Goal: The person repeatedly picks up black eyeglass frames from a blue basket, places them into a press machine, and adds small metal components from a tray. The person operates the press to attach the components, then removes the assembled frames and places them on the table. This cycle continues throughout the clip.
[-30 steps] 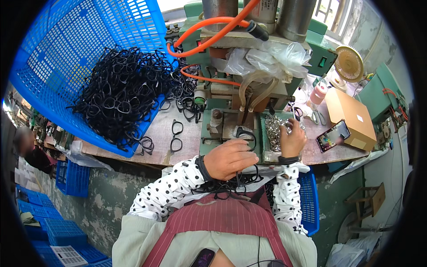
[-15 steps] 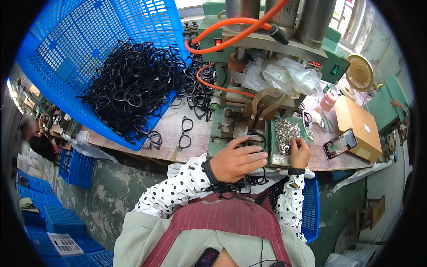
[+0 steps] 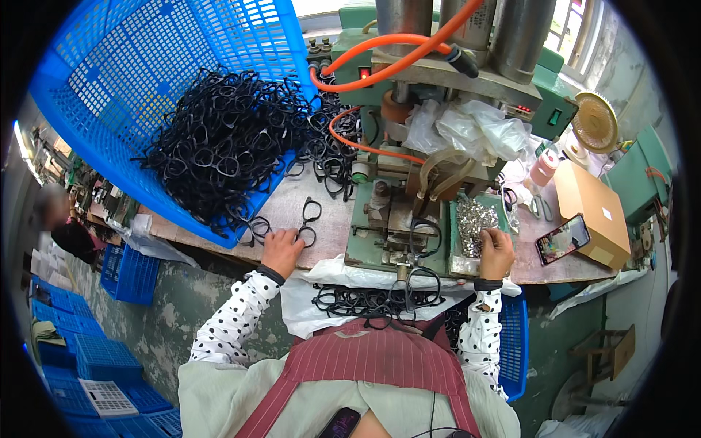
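Observation:
My left hand (image 3: 283,252) lies low over the table, its fingers slightly apart. Its fingertips touch or nearly touch the lower rim of a black eyeglass frame (image 3: 312,212) lying by itself. My right hand (image 3: 496,254) pinches at the near end of a tray (image 3: 466,267) of small shiny metal parts (image 3: 476,220); what sits between the fingertips is hidden. Between my hands, another black eyeglass frame (image 3: 439,235) rests at the press's jig (image 3: 400,228), with one rim hanging past the front edge. Several more black frames (image 3: 350,301) lie on white sheeting below the press.
A big blue basket (image 3: 95,124) heaped with black eyeglass frames (image 3: 219,146) leans at the left. The green press (image 3: 456,62) with orange hoses (image 3: 387,40) stands ahead. Rightward are a phone (image 3: 562,239), a cardboard box (image 3: 593,212) and scissors (image 3: 542,207). Another person (image 3: 73,237) is far left.
My left hand has left the eyeglass frame at the press and moved left to the single frame on the table. My right hand stays pinched at the tray of metal parts.

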Motion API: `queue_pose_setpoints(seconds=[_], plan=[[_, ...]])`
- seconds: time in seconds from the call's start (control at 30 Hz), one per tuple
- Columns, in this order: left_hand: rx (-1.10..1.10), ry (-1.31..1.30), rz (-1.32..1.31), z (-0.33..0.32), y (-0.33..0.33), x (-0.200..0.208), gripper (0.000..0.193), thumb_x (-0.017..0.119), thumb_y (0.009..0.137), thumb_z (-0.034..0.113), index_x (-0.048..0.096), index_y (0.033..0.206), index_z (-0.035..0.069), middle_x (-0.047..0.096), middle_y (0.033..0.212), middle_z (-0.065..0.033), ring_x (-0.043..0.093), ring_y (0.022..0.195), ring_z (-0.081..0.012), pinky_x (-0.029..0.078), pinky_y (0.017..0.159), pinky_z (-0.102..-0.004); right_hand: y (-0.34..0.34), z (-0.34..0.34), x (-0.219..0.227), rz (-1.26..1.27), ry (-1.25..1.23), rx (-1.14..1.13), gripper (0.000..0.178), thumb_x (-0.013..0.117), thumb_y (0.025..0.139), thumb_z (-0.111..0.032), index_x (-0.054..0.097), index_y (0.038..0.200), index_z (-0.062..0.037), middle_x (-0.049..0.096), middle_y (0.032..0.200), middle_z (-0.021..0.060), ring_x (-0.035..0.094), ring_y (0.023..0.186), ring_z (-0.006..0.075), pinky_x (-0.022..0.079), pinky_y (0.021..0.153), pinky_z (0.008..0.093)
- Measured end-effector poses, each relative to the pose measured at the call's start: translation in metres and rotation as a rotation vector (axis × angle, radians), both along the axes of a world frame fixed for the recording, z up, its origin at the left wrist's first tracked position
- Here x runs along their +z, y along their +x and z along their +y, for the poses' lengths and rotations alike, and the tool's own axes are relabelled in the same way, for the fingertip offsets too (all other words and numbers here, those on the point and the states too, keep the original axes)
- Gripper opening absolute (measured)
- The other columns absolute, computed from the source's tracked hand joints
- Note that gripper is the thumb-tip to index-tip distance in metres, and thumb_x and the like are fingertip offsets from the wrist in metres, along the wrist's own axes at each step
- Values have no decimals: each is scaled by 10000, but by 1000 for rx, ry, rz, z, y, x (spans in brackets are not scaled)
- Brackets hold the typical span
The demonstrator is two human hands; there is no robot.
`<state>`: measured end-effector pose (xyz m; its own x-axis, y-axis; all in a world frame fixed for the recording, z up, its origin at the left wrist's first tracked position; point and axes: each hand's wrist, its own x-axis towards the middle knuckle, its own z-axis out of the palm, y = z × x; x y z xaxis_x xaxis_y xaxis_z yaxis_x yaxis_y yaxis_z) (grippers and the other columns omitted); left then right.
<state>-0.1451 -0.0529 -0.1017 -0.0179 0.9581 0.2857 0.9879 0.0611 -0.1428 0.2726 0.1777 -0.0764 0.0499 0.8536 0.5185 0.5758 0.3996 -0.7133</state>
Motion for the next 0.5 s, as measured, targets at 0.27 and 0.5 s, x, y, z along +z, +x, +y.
queue_pose_setpoints(seconds=[0.27,0.5], plan=[[150,493,-1054,61,4,56,171,696,805,110,600,946,98,600,1157,-66,548,1068,-238,448,843,-363,-4,-7,9,-272,124,-130,86,655,858,-152,608,847,-81,643,737,107,605,680,329,448,598,421],[312,480,-994,78,62,-23,192,652,881,223,612,884,35,581,806,-91,564,716,-230,449,646,-323,-21,-4,26,367,-205,150,84,676,820,-24,681,903,-17,687,758,36,590,639,70,463,588,229]])
